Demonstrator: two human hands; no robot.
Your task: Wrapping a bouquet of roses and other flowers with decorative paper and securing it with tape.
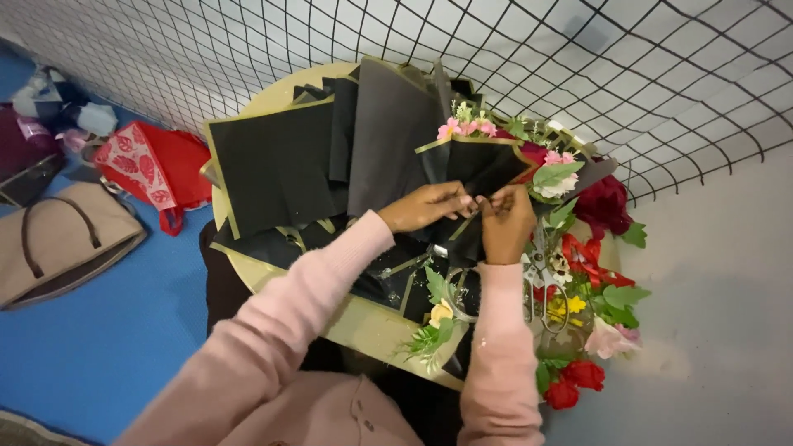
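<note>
Pinching the black wrapping sheet (475, 169) between your left hand (429, 206) and right hand (505, 223), both closed on its fold, you shape it around flowers (467, 126) on the bench (273, 99).

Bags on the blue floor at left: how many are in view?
2 clear ones: a beige bag with dark handles at the left edge and a red patterned bag beside the round table. Dark items in the top-left corner may be more.
</note>
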